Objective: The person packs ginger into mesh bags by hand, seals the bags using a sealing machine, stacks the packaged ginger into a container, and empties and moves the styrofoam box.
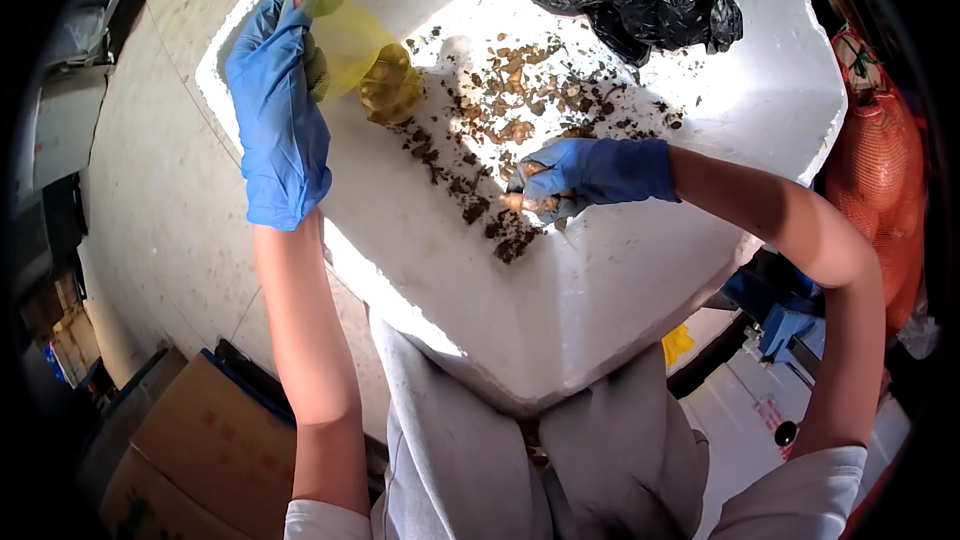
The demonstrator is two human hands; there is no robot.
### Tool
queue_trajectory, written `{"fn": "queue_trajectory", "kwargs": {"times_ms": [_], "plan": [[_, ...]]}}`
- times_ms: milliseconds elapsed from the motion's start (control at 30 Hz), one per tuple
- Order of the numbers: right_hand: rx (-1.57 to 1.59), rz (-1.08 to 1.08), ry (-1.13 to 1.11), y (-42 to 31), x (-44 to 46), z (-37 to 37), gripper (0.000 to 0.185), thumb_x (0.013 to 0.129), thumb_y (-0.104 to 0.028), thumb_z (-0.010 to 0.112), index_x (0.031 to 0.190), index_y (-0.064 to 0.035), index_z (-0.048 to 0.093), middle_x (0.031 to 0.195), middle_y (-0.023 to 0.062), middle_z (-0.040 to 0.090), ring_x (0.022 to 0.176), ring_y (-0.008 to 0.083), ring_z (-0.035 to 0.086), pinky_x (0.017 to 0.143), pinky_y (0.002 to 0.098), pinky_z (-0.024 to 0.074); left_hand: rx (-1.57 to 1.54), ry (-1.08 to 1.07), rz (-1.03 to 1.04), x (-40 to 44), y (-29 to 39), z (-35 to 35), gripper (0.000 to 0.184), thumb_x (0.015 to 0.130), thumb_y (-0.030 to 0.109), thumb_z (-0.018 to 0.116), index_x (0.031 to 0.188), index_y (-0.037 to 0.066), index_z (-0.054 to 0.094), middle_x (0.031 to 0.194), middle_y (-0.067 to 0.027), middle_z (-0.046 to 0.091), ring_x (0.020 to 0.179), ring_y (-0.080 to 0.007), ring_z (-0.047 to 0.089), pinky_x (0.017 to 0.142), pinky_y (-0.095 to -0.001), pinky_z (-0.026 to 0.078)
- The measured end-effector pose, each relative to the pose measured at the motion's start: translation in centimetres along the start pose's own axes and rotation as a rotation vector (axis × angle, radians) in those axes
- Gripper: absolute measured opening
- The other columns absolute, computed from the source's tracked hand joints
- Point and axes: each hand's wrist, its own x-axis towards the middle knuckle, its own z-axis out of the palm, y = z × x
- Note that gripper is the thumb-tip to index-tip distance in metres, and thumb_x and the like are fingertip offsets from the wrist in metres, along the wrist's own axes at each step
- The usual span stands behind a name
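Note:
My left hand (280,110), in a blue glove, is closed on the upper end of a yellow mesh bag (355,35) at the box's left side. Small brownish lumps (390,87) fill the bag's lower end. Inside the white foam box (450,285), my right hand (595,172), also blue-gloved, has its fingers curled around several brown lumps (535,202), bulb-like or root-like. More loose brown lumps (515,75) and dark crumbs of soil (515,240) lie scattered on the box floor around it.
A crumpled black plastic bag (640,0) lies at the far side of the box. Outside, an orange mesh sack (880,180) stands at the right and a cardboard box (210,430) at the lower left. The foam box's near corner rests by my grey-clothed legs (460,420).

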Motion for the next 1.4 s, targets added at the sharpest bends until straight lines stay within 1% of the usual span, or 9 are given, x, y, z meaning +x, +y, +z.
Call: {"fn": "queue_trajectory", "kwargs": {"times_ms": [300,433,467,567,700,767,967,1233,1400], "plan": [[0.275,-0.098,-0.099,0.1,-0.3,0.4,0.02,0.084,-0.022,0.05,0.09,-0.0032,0.052,0.075,0.0001,0.051,0.063,0.0065,0.048,0.055,0.019,0.0423,0.033,-0.028,0.007,0.2,-0.2,-0.3,0.011,0.084,0.01,0.048,0.085,0.005,0.058,0.061,0.0073,0.042,0.051,-0.0006,0.036,0.047,-0.0147,0.029],[-1.238,-0.676,-0.131,5.4,2.7,-1.8,0.019,0.076,-0.023,0.056,0.078,-0.0039,0.054,0.074,0.0062,0.055,0.061,0.0148,0.05,0.057,0.0252,0.0413,0.072,-0.05,0.041,-0.1,0.0,-0.2,0.012,0.084,0.012,0.048,0.086,0.005,0.058,0.06,0.0072,0.041,0.05,-0.0007,0.035,0.045,-0.015,0.027],[-1.282,-0.052,-0.152,4.7,0.4,1.2,0.018,0.073,-0.021,0.057,0.079,-0.0036,0.055,0.069,0.009,0.054,0.06,0.0206,0.052,0.057,0.0287,0.0417,0.068,-0.051,0.04,-0.2,0.0,-0.1,0.012,0.084,0.012,0.048,0.086,0.005,0.058,0.06,0.0072,0.041,0.05,-0.0007,0.035,0.045,-0.015,0.027],[-1.133,-0.513,0.048,3.8,1.0,0.3,0.019,0.074,-0.021,0.055,0.08,-0.0028,0.054,0.071,0.0151,0.055,0.068,0.0302,0.055,0.064,0.037,0.0428,0.055,-0.04,-0.007,0.1,0.1,-0.2,0.012,0.085,0.012,0.049,0.086,0.005,0.058,0.058,0.0069,0.039,0.048,-0.0008,0.033,0.043,-0.0158,0.025],[-1.357,-0.113,0.014,7.3,-0.1,0.4,0.008,0.074,-0.007,0.048,0.081,-0.0034,0.051,0.071,0.0146,0.054,0.067,0.031,0.055,0.06,0.0372,0.0434,0.047,-0.024,-0.013,-0.1,0.2,-0.1,0.012,0.085,0.013,0.049,0.086,0.005,0.058,0.057,0.0069,0.038,0.046,-0.0009,0.031,0.041,-0.0168,0.022],[-1.445,-0.315,-0.015,7.0,1.1,-0.7,0.009,0.073,-0.008,0.048,0.081,-0.0055,0.052,0.07,0.0117,0.055,0.067,0.0266,0.057,0.059,0.0335,0.0436,0.049,-0.029,-0.007,0.1,0.1,0.0,0.012,0.085,0.013,0.049,0.086,0.005,0.058,0.057,0.0069,0.038,0.046,-0.0008,0.031,0.041,-0.0169,0.022],[0.198,-0.364,0.194,-2.0,-3.4,-0.5,0.031,0.083,-0.019,0.051,0.106,0.0021,0.046,0.092,0.0065,0.053,0.083,0.0123,0.053,0.072,0.0252,0.0462,-0.001,0.003,-0.035,-0.1,0.2,0.3,0.011,0.081,0.015,0.056,0.08,0.004,0.058,0.052,0.0082,0.033,0.042,-0.0015,0.024,0.039,-0.0187,0.018],[0.159,-0.42,0.297,-4.7,-5.4,1.1,0.049,0.082,-0.023,0.054,0.118,0.0052,0.036,0.109,0.0127,0.048,0.097,0.0184,0.052,0.082,0.0262,0.0458,0.114,-0.083,-0.133,-0.3,0.5,0.8,0.017,0.083,0.02,0.052,0.083,0.005,0.06,0.05,0.0085,0.027,0.042,-0.0015,0.022,0.039,-0.0198,0.015],[0.021,-0.907,0.204,-12.0,-3.2,4.8,0.043,0.083,-0.022,0.052,0.115,0.0042,0.039,0.106,0.0122,0.051,0.092,0.0177,0.054,0.074,0.0277,0.048,0.098,-0.216,-0.161,0.0,0.2,0.5,0.016,0.082,0.017,0.054,0.091,0.004,0.058,0.052,0.0079,0.034,0.042,-0.0013,0.027,0.039,-0.0185,0.019]]}}
